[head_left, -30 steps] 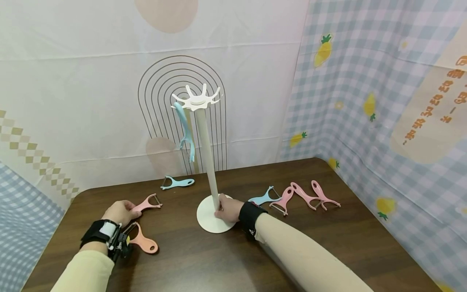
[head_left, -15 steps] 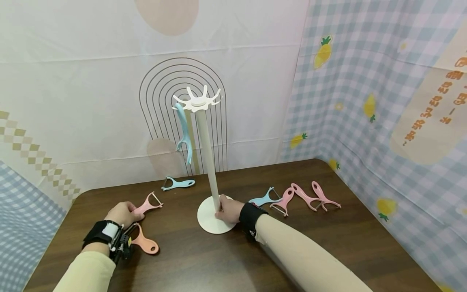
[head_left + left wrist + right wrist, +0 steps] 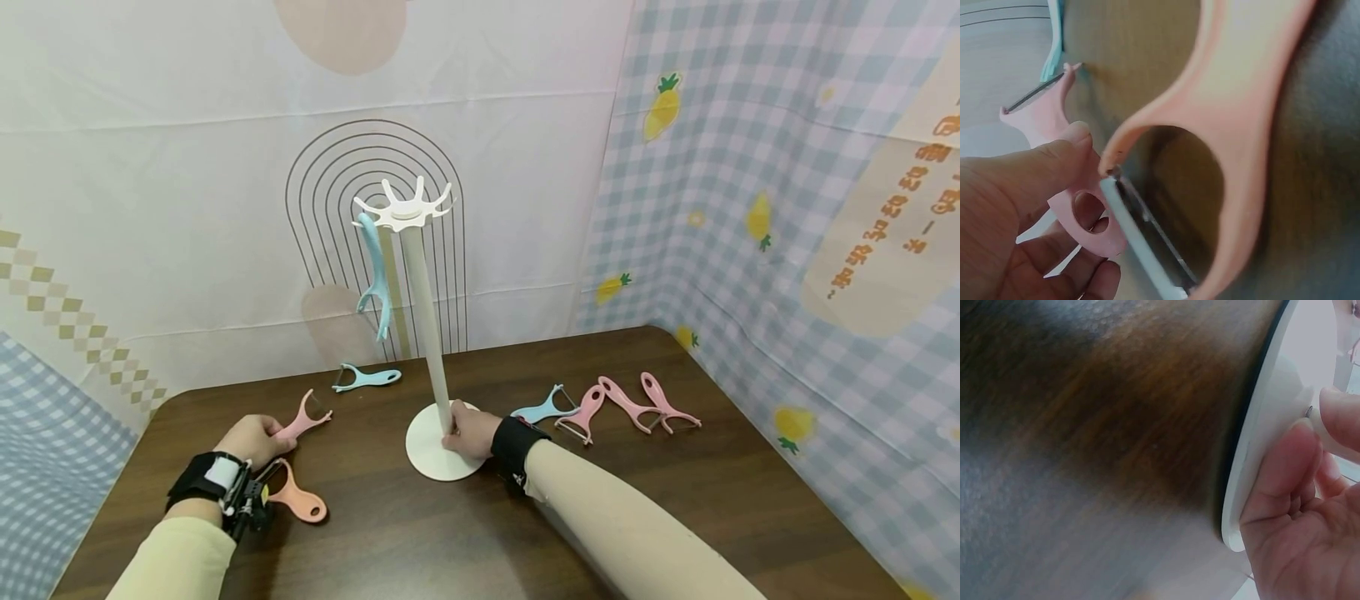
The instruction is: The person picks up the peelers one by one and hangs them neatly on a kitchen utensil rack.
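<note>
Left hand pinches between thumb and fingers; right hand grips (its forearm reaching diagonally forward).

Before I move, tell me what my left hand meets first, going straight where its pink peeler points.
Probably the blue peeler lying left of the white stand, though depth is unclear.

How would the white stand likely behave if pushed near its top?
The white stand might tip, its post being tall and thin. The hanging blue peeler could swing, hung only by its handle. The right hand, gripping low on the post, would probably steady it.
</note>
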The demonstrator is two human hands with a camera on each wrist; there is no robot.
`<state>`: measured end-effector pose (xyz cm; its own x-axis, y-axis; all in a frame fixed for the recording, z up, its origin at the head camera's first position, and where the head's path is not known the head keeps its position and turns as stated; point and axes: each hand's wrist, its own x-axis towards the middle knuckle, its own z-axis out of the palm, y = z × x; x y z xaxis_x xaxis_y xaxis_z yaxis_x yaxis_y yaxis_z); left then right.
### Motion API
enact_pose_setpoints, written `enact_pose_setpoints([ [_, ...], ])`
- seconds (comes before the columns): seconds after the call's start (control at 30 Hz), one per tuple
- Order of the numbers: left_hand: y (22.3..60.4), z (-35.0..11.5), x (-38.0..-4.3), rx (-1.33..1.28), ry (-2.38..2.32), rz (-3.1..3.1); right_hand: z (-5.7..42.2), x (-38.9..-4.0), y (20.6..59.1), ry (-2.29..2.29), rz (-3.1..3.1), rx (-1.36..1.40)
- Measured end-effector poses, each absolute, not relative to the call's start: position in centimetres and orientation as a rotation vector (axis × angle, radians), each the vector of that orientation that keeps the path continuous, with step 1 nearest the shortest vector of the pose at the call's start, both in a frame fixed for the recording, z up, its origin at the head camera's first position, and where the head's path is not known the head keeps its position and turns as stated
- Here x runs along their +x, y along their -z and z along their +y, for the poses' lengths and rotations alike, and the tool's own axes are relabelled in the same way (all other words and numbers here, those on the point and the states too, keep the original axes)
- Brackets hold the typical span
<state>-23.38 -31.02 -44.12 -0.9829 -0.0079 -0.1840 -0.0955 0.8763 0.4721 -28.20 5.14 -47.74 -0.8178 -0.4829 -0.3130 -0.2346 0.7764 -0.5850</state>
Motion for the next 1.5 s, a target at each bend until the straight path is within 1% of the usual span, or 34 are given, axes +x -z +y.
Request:
enact_pose_setpoints([
  [0.23,42.9,-30.7,-23.7,-0.018,-0.799,2.909,5.3,-27.7,47.1,0.752,2.517,-0.563],
  [0.47,41.3,-29.8,-24.8,0.040,-1.010,3.077,5.2,-27.6,46.9,0.757,2.511,-0.549],
  [0.67,38.4,-27.9,-25.2,0.049,-1.172,3.248,5.2,-27.0,45.9,0.754,2.515,-0.570],
  [0.8,36.8,-26.5,-25.3,0.059,-1.220,3.310,5.2,-27.1,46.1,0.744,2.523,-0.573],
  [0.93,35.4,-25.2,-25.4,0.125,-1.245,3.337,5.1,-27.3,46.4,0.734,2.532,-0.574],
  [1.3,32.7,-22.3,-25.4,0.226,-1.486,3.301,5.1,-27.6,46.8,0.739,2.535,-0.579],
  [1.5,31.2,-20.9,-25.8,0.210,-1.666,3.234,5.3,-27.2,46.2,0.739,2.538,-0.581],
])
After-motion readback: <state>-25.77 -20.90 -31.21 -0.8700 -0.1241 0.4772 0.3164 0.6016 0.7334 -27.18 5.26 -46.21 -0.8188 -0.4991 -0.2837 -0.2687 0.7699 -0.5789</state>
